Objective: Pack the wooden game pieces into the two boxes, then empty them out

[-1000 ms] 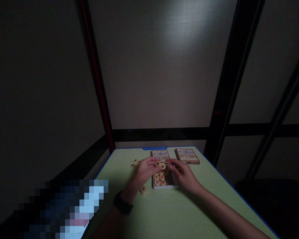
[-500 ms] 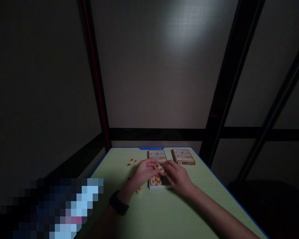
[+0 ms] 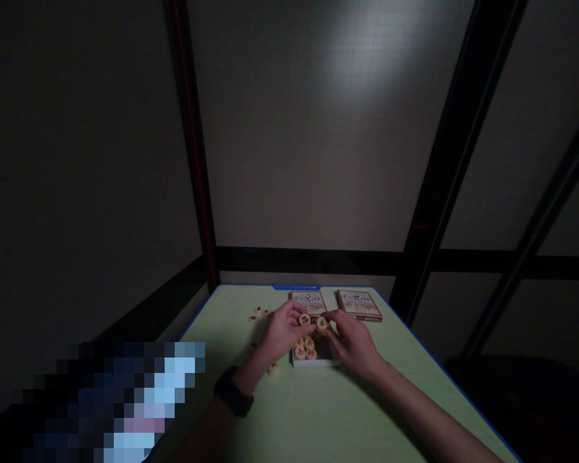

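Left of the left fingers: loose discs (image 3: 259, 310) with dark marks, scattered on the table (image 3: 289, 418). Left hand (image 3: 280, 335): thumb and fingers grasp one dark-marked disc (image 3: 305, 319); cannot tell whether the palm hides more. Below the fingertips of both hands: open tray (image 3: 316, 363), red-marked discs (image 3: 305, 348) in its left part. Right hand (image 3: 354, 341): thumb and fingers pinch a second dark-marked disc (image 3: 322, 323), near the first but apart. Step in hand, as judged: handling discs singly above the tray. Next move likely calls for a steady right pinch, clear of the left fingers. Beyond the fingers: printed box (image 3: 309, 301); farther right, another box (image 3: 360, 305). Surface pale green, blue-edged. Room dim; panelled wall (image 3: 309, 161) behind, glare high up.
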A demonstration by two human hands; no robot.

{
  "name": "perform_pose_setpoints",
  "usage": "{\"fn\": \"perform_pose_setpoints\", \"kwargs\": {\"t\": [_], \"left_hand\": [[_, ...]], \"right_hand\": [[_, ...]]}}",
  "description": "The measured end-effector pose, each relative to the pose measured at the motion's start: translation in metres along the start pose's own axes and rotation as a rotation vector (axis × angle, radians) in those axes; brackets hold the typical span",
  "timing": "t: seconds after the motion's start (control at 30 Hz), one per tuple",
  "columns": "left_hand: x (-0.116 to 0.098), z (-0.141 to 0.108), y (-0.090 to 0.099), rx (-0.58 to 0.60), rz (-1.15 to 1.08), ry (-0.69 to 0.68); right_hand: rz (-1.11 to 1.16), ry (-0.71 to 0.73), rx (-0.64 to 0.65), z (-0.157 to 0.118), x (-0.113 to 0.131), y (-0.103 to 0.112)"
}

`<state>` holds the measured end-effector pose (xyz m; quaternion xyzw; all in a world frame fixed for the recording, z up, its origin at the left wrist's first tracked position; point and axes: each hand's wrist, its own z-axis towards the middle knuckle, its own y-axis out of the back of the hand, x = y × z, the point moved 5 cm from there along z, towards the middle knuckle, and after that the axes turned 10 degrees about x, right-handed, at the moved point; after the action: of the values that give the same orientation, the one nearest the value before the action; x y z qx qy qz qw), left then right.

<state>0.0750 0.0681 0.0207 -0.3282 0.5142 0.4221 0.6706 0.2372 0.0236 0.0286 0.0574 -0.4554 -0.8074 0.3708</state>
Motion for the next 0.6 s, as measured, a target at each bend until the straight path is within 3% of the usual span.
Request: {"fn": "perform_pose_setpoints", "kwargs": {"t": [0.33, 0.6], "left_hand": [[0.004, 0.000, 0.000, 0.090, -0.089, 0.026], [0.001, 0.003, 0.008, -0.030, -0.040, 0.016]], "right_hand": [[0.048, -0.047, -0.032, -0.001, -0.002, -0.001], [0.259, -0.264, -0.048, 0.002, -0.012, 0.005]]}}
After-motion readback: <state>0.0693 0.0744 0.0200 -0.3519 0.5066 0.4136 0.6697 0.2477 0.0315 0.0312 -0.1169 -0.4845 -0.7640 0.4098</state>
